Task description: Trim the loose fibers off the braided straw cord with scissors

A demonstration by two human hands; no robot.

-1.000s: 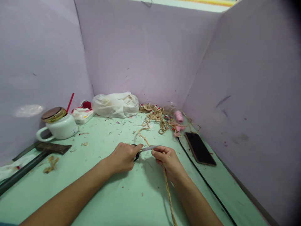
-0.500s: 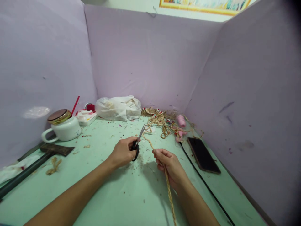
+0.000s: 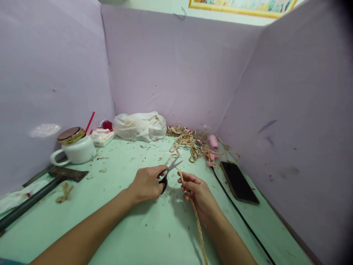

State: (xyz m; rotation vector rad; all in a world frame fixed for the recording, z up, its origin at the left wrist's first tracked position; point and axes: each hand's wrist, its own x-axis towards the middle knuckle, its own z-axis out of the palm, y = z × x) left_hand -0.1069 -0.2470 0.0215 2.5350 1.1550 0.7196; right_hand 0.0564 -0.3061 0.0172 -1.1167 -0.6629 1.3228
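My left hand [image 3: 147,184] is closed round the black handles of a pair of scissors [image 3: 171,166]. Their blades are parted and point right, close by the upper end of a braided straw cord [image 3: 197,217]. That cord is pinched between the fingers of my right hand [image 3: 197,189], a short end sticking up past the fingertips. Its long tail hangs down past my right wrist to the bottom edge of the view. Whether the blades touch the cord I cannot tell.
A tangle of straw cord [image 3: 190,143] lies at the back beside a pink thread spool [image 3: 213,142]. A phone [image 3: 239,182] and a black cable [image 3: 237,209] are at right. On the left are a white mug [image 3: 78,150], a hammer [image 3: 68,173] and a plastic bag [image 3: 140,126].
The scissors have swung from pointing up to pointing right, and their blades have spread beside the cord's end. My left hand has shifted slightly right; the right still holds the cord.
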